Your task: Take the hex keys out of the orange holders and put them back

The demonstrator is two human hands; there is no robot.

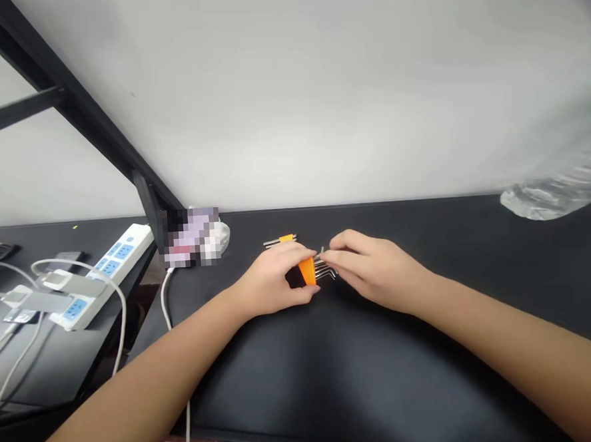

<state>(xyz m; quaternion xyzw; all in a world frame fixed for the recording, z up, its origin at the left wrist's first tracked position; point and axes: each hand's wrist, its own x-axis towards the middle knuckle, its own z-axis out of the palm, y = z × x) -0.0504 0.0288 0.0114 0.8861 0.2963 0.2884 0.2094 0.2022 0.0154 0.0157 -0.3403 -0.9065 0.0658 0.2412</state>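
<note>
My left hand point(278, 279) grips an orange holder point(307, 272) between thumb and fingers, just above the black table. Several bent metal hex keys point(327, 270) stick out of the holder's right side. The fingertips of my right hand point(371, 266) are pinched at the end of one thin key, beside the holder. Behind my left hand lies a second small orange piece point(287, 238) with metal keys in it.
The black table point(335, 378) meets a pale wall. Clear plastic wrap point(554, 195) lies at the back right. On the left are a white power strip point(122, 251), white cables point(125, 311), a black frame point(94, 126) and a blurred packet point(191, 237).
</note>
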